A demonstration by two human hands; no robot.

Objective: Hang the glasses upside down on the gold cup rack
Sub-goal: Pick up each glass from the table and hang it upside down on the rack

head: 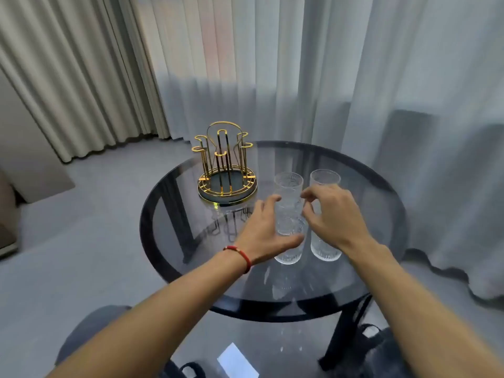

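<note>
glasses [289, 214] | upright, unlabelled | both hands reaching | gold cup rack [226, 170] empty

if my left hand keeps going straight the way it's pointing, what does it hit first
Most likely the left stack of glasses: the left hand is open, fingers aimed up and right, right beside it. The gold rack sits off to the left of that line. Depth is uncertain.

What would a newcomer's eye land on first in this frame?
Probably the gold cup rack, empty and bright at the back left of the round dark glass table. Next, the left hand and right hand reaching around clear ribbed glasses standing mid-table, right of the rack.
</note>
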